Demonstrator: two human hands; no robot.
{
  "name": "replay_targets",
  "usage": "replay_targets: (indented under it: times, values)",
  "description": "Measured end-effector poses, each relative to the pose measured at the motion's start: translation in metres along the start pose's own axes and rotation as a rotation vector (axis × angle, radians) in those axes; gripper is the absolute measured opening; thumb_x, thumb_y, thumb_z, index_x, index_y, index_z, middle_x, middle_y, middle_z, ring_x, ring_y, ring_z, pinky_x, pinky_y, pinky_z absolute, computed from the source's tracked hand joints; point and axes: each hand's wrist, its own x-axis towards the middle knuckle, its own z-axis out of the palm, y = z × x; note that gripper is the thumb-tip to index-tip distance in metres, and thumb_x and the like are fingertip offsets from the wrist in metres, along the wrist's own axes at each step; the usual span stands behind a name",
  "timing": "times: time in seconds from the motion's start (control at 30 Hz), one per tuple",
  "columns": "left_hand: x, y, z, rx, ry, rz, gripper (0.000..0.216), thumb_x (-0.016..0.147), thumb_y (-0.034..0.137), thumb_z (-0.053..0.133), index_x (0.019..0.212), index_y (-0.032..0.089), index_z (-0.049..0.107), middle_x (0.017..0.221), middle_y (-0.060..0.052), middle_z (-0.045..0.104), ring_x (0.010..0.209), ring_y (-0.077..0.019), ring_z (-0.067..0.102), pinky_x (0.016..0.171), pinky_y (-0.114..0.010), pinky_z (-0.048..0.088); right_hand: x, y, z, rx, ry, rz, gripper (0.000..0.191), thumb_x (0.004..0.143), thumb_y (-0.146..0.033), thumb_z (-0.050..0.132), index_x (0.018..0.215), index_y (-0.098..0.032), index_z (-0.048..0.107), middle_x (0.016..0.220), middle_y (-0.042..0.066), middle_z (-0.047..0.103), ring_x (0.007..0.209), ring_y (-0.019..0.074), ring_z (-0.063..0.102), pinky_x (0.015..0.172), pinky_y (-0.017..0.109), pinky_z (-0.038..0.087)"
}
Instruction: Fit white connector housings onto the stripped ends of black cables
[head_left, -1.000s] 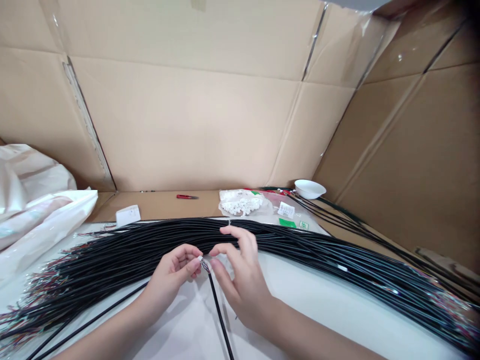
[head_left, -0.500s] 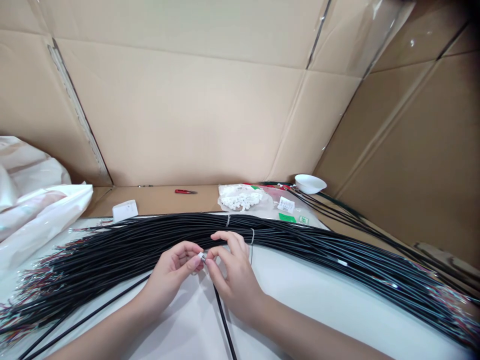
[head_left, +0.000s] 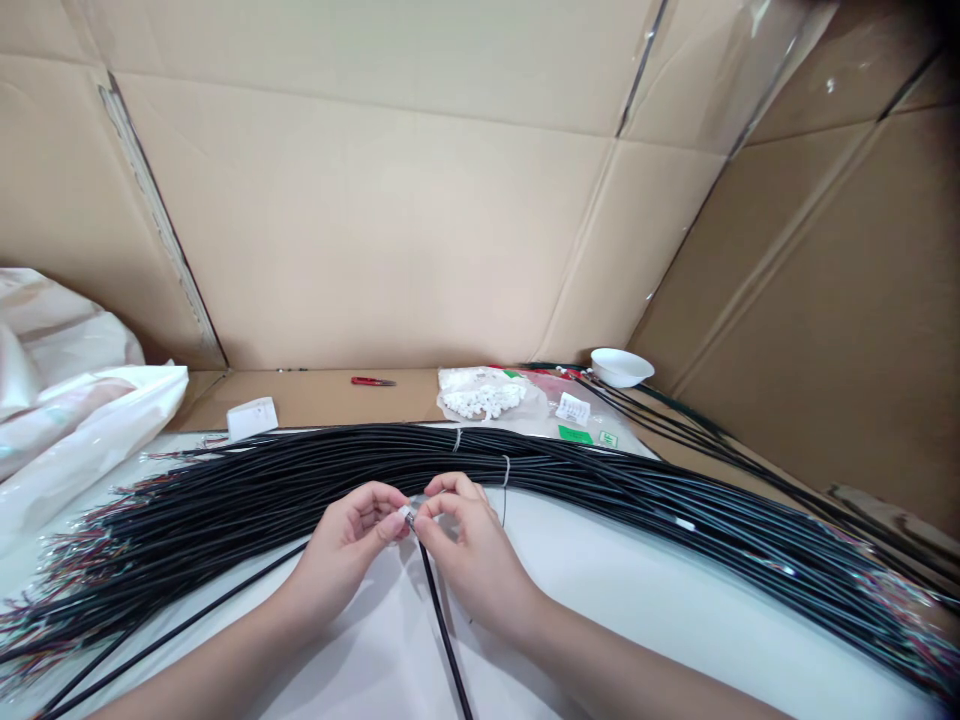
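Between thumb and fingers, my left hand (head_left: 354, 535) pinches a small white connector (head_left: 406, 513). My right hand (head_left: 469, 550) is closed just to its right, thumb and forefinger pressed together at the short wires by the connector. Those wires are too small to make out singly. From this spot a black cable (head_left: 442, 618) runs down toward the bottom edge. Behind both hands lies a thick bundle of black cables (head_left: 390, 450), tied with thin ties, with coloured wire ends fanning out at the left and right.
At the back are red-handled snips (head_left: 371, 381), a clear bag of small white connectors (head_left: 480, 395), and a white bowl (head_left: 621, 367). A white box-like piece (head_left: 252, 417) and white plastic bags (head_left: 82, 400) are at left. Cardboard walls (head_left: 375, 220) stand behind and at right.
My right hand's raised fingers have curled in, and its thumb and forefinger have shifted slightly at the wires. The black cable's upper end now shows beside the connector. My left hand keeps its pinch.
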Motion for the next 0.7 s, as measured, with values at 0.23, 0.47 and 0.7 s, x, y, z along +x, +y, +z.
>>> replay_targets:
  times: [0.23, 0.47, 0.7]
  values:
    - [-0.0009, -0.0004, 0.0003, 0.013, 0.004, 0.001, 0.011, 0.076, 0.027, 0.058, 0.08, 0.017, 0.059, 0.076, -0.001, 0.059, 0.072, -0.0146, 0.054, 0.069, -0.026, 0.043, -0.0002, -0.0022, -0.0008, 0.034, -0.038, 0.067, 0.016, 0.074, -0.018, 0.05, 0.061, -0.019, 0.058, 0.089, 0.004, 0.053, 0.091, 0.0202, 0.051, 0.077, 0.036, 0.04]
    - [-0.0023, 0.0016, 0.0024, 0.064, 0.018, 0.025, 0.01, 0.075, 0.027, 0.058, 0.079, 0.017, 0.059, 0.076, -0.002, 0.06, 0.072, -0.0155, 0.054, 0.069, -0.026, 0.043, -0.0004, 0.0012, 0.0018, 0.107, -0.04, 0.104, 0.017, 0.075, -0.021, 0.049, 0.059, -0.019, 0.057, 0.088, 0.004, 0.053, 0.088, 0.02, 0.051, 0.072, 0.033, 0.041]
    - [-0.0034, 0.0026, 0.0035, 0.104, 0.031, 0.048, 0.01, 0.074, 0.026, 0.058, 0.078, 0.017, 0.06, 0.074, -0.002, 0.06, 0.07, -0.0155, 0.054, 0.064, -0.024, 0.042, -0.0028, 0.0017, 0.0033, 0.081, -0.018, 0.072, 0.017, 0.076, -0.019, 0.047, 0.062, -0.019, 0.057, 0.087, 0.004, 0.054, 0.087, 0.0196, 0.051, 0.074, 0.034, 0.039]
